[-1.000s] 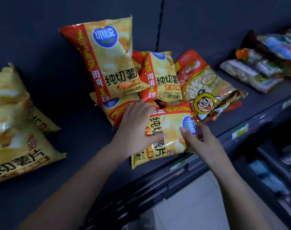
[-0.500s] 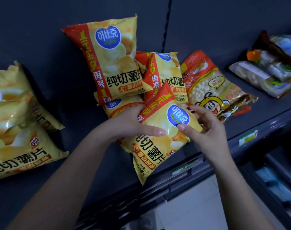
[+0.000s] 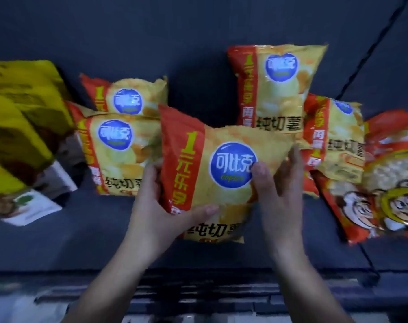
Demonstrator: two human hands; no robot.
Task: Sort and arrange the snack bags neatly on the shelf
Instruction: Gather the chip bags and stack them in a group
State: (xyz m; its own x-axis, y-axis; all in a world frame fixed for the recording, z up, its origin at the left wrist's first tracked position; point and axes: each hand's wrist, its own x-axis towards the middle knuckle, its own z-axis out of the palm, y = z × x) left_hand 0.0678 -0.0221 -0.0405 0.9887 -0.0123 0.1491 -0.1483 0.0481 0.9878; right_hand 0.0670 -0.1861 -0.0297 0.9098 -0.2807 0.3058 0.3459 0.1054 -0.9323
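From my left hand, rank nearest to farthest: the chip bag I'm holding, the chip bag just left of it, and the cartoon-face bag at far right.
1. Held chip bag: centre, gripped by the left hand.
2. Front-left chip bag: just left of that hand.
3. Cartoon-face bag: far right, beyond the right hand.

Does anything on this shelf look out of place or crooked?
Yes. The red cartoon bag at far right is a different snack, lying slanted beside the chip bags. The dark yellow packs at far left are tipped over.
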